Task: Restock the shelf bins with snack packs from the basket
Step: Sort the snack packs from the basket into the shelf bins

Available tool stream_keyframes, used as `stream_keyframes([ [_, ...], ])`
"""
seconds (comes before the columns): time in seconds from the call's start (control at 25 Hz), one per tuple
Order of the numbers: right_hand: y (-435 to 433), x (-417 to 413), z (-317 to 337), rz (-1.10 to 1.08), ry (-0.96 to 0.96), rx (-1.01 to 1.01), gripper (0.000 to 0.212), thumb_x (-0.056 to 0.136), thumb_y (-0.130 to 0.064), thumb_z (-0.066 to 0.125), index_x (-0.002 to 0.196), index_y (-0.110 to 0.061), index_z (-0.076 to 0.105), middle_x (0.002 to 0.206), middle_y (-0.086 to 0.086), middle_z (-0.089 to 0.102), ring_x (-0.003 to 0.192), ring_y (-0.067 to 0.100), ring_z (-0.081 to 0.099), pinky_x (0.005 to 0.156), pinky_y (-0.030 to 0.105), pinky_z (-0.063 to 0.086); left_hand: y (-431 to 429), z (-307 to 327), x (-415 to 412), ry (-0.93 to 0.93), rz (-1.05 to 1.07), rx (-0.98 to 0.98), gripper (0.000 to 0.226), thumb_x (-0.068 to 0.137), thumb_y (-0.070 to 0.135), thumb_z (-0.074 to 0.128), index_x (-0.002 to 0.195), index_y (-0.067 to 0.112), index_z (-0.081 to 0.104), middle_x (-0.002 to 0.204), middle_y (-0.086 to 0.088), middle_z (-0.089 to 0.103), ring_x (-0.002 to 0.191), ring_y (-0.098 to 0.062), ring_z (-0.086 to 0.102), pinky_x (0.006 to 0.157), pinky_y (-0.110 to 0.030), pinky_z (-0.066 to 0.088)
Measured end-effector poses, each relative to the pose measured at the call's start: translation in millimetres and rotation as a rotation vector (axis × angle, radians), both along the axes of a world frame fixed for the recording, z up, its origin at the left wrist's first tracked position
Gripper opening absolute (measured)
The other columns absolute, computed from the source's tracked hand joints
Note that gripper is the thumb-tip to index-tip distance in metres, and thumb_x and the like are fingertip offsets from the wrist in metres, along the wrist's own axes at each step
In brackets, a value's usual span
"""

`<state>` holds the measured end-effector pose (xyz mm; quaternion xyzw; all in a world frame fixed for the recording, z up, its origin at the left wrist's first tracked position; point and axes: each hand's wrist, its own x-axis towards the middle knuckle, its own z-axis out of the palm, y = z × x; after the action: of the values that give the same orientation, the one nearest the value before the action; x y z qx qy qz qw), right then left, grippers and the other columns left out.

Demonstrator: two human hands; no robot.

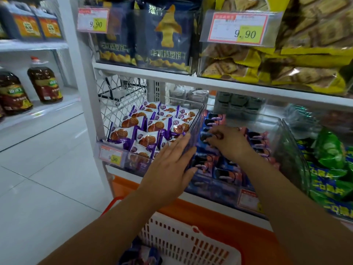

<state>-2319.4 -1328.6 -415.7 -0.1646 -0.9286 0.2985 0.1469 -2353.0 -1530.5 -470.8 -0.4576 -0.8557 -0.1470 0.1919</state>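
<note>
Restocking step: tucking a blue pack (204, 138) into the middle bin (277, 134), by the look of it.
Right hand (229, 142): reaching into the middle bin from the near side, fingers curled down on that blue pack and gripping it; thumb hidden, so grip judged from the bent knuckles.
Left hand (168, 165): flat, fingers straight and together, pressing on the clear divider (197, 121) between the left and middle bins; holding nothing.
Reason for the press: probably bracing the thin divider against bowing left while the blue rows get squeezed tight.
Waffle packs (150, 127): purple and white, filling the left bin, overlapped and tilted toward the near edge; touched by neither hand.
Basket (191, 243): white and slotted, sitting near and low, right under both forearms; likely kept close for short reaches.
Stock left: a few blue and purple spare packs (141, 254) in the basket's near left corner; too blurred to count.
Price tag (111, 156): clipped to the near front of the left bin, reading 9.90.
Green bags (330, 150): in the next bin to the right, well apart from both hands.
Progress: judged far along for the middle bin, packed front to back, with some stock waiting below.
Risk: crushing soft packs or popping the divider loose by pushing too hard.
</note>
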Motion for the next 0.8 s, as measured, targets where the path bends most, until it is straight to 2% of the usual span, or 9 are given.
stream_keyframes([
  [0.16, 3.4, -14.3, -23.6, 0.006, -0.05, 0.024, 0.034, 0.092, -0.033, 0.061, 0.123, -0.017, 0.064, 0.125, 0.014, 0.053, 0.098, 0.02, 0.055, 0.088, 0.023, 0.041, -1.3, -1.1, -2.3, 0.03, -0.02, 0.0, 0.06, 0.097, 0.053, 0.022, 0.148, 0.023, 0.036, 0.163, 0.001, 0.002, 0.143, -0.004, -0.01, 0.114, -0.036, -0.005],
  [0.32, 6.5, -4.9, -18.1, -0.053, -0.023, 0.102, 0.047, 0.091, -0.043, 0.06, 0.136, -0.029, 0.051, 0.133, 0.015, 0.04, 0.118, 0.031, 0.048, 0.107, 0.04, 0.041, -12.8, -1.7, 0.7, -0.024, -0.04, 0.016, 0.058, 0.098, 0.051, 0.023, 0.15, 0.027, 0.029, 0.163, 0.005, 0.003, 0.147, -0.006, -0.007, 0.117, -0.035, -0.002],
  [0.44, 2.4, 9.8, -22.7, -0.038, -0.107, 0.199, 0.049, 0.095, -0.044, 0.053, 0.141, -0.031, 0.044, 0.137, 0.016, 0.04, 0.126, 0.034, 0.042, 0.108, 0.043, 0.038, -33.9, -4.5, 12.0, 0.031, -0.023, 0.074, 0.052, 0.097, 0.043, 0.032, 0.146, 0.025, 0.035, 0.159, 0.0, 0.024, 0.147, -0.011, 0.01, 0.116, -0.04, 0.009],
  [0.48, -1.7, 15.0, -24.2, -0.071, -0.062, 0.248, 0.05, 0.096, -0.045, 0.048, 0.143, -0.029, 0.041, 0.135, 0.018, 0.042, 0.124, 0.035, 0.042, 0.106, 0.044, 0.039, -43.5, -9.2, 17.1, 0.057, -0.018, 0.091, 0.05, 0.097, 0.04, 0.034, 0.144, 0.023, 0.039, 0.156, -0.003, 0.031, 0.145, -0.013, 0.018, 0.115, -0.042, 0.014],
  [0.56, -22.1, 33.5, -17.7, -0.148, 0.243, 0.287, 0.047, 0.1, -0.038, 0.043, 0.143, -0.019, 0.042, 0.127, 0.017, 0.047, 0.119, 0.032, 0.043, 0.101, 0.042, 0.04, -67.9, -24.6, 27.8, 0.064, -0.011, 0.112, 0.047, 0.098, 0.038, 0.037, 0.141, 0.02, 0.043, 0.152, -0.005, 0.039, 0.14, -0.017, 0.032, 0.112, -0.041, 0.024],
  [0.64, -57.5, 57.0, -10.9, -0.044, 0.552, 0.316, 0.036, 0.101, -0.027, 0.042, 0.131, -0.01, 0.051, 0.11, 0.009, 0.051, 0.105, 0.021, 0.046, 0.092, 0.033, 0.04, -93.0, -45.8, 37.7, -0.012, -0.028, 0.06, 0.045, 0.098, 0.036, 0.044, 0.14, 0.021, 0.045, 0.151, -0.004, 0.041, 0.136, -0.02, 0.041, 0.109, -0.037, 0.033],
  [0.68, -80.5, 68.4, -16.9, 0.077, 0.599, 0.337, 0.032, 0.1, -0.025, 0.041, 0.124, -0.009, 0.056, 0.102, 0.002, 0.049, 0.098, 0.015, 0.045, 0.086, 0.026, 0.038, -104.1, -61.0, 43.9, -0.096, -0.024, -0.004, 0.046, 0.097, 0.034, 0.049, 0.141, 0.022, 0.044, 0.151, -0.003, 0.042, 0.134, -0.021, 0.045, 0.108, -0.037, 0.036],
  [0.72, -104.2, 78.3, -28.0, 0.211, 0.544, 0.343, 0.03, 0.1, -0.025, 0.04, 0.118, -0.01, 0.058, 0.099, -0.003, 0.047, 0.094, 0.011, 0.045, 0.082, 0.022, 0.037, -113.7, -79.5, 48.5, -0.21, 0.002, -0.091, 0.048, 0.096, 0.03, 0.053, 0.142, 0.022, 0.043, 0.151, -0.002, 0.041, 0.134, -0.021, 0.045, 0.109, -0.038, 0.038],
  [0.8, -139.8, 87.9, -89.5, 0.45, 0.159, 0.411, 0.027, 0.101, -0.028, 0.04, 0.119, -0.017, 0.057, 0.108, -0.004, 0.052, 0.098, 0.009, 0.048, 0.085, 0.022, 0.042, -132.6, -125.8, 56.4, -0.472, 0.127, -0.35, 0.051, 0.097, 0.024, 0.051, 0.147, 0.023, 0.037, 0.156, 0.0, 0.032, 0.139, -0.021, 0.036, 0.115, -0.038, 0.034],
])
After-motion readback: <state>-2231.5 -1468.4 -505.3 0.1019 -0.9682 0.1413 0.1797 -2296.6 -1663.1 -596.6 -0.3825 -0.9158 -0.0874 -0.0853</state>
